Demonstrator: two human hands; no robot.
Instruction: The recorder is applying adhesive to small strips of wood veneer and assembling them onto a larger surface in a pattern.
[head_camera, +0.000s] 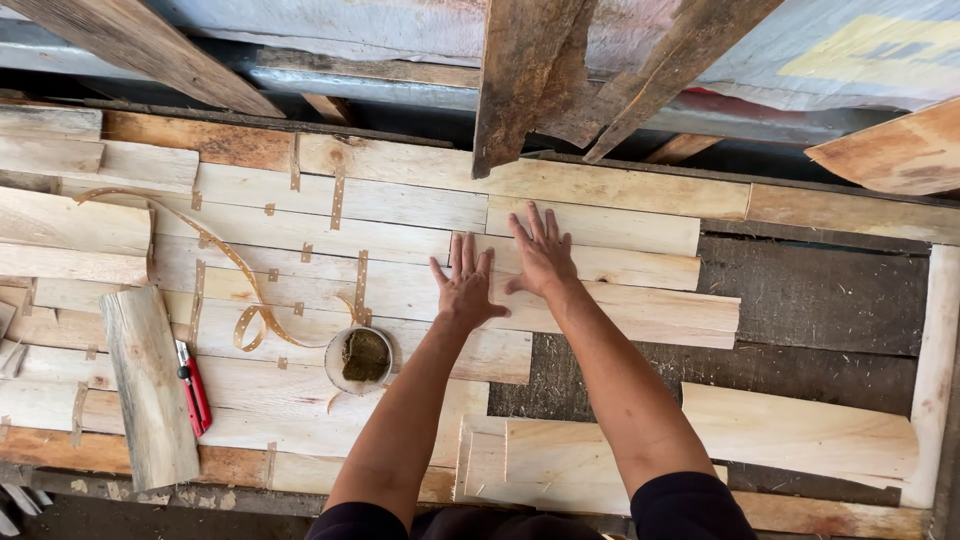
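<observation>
The bench (820, 290) is partly cut off at the left and near edges, and dark planks (530, 80) leaning over its far edge hide what lies behind. The contents of the small round cup (360, 358) are hard to make out.

The left hand (465, 288) and right hand (543, 255) lie flat, fingers spread, holding nothing, side by side on pale veneer strips (600, 260) near the bench's middle. The strips are thin, light wood, laid edge to edge, patched with short brown tape pieces (338, 200).

A loose tape ribbon (240, 270) curls toward the cup. A red utility knife (194, 387) lies near the left near corner, beside a grey wood offcut (148, 385). Bare dark bench surface shows toward the right edge.
</observation>
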